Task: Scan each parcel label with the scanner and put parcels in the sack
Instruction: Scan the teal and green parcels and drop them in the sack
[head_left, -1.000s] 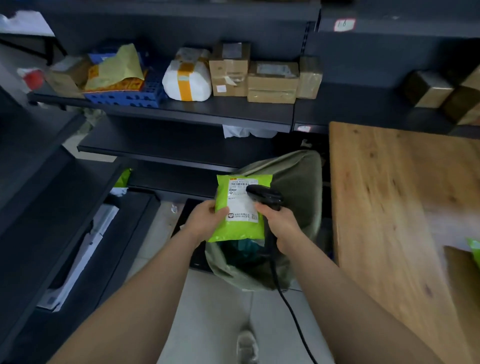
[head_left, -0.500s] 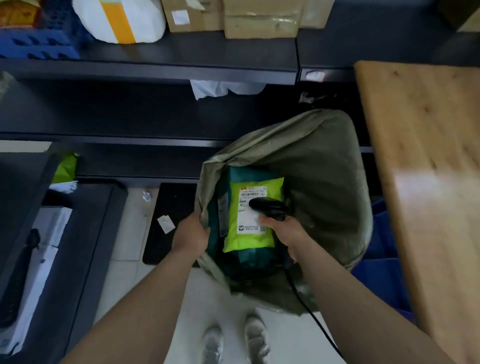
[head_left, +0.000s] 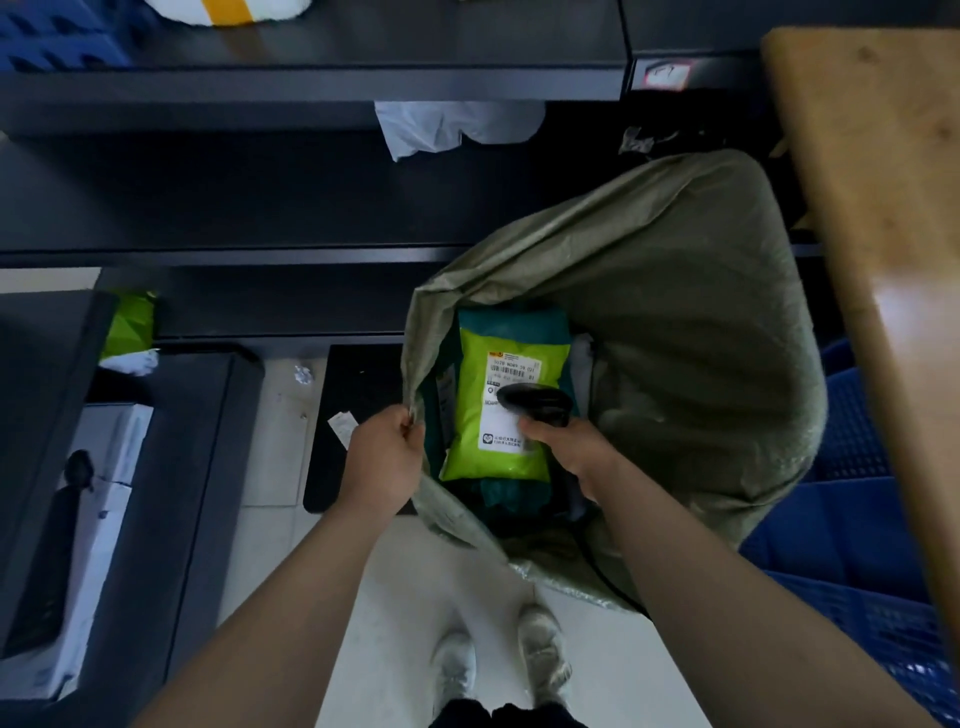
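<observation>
While the left hand (head_left: 382, 460) is pinching the rim of the sack (head_left: 701, 322), right hand (head_left: 571, 452) gripping the scanner (head_left: 537, 405), its head hiding part of the label (head_left: 511, 366), green parcel (head_left: 498, 457) lying inside the sack on a teal parcel (head_left: 511, 321), counter (head_left: 883, 208) cut off at right, dark shelves (head_left: 311, 78) behind.

The tiled floor (head_left: 415, 597) bears the green sack (head_left: 675, 312), a black mat (head_left: 358, 395) and paper scraps (head_left: 303, 374).

Sack (head_left: 675, 312): coarse woven plastic, matt. Parcel (head_left: 470, 441): glossy plastic, paper label. Table (head_left: 893, 208): smooth wood.
</observation>
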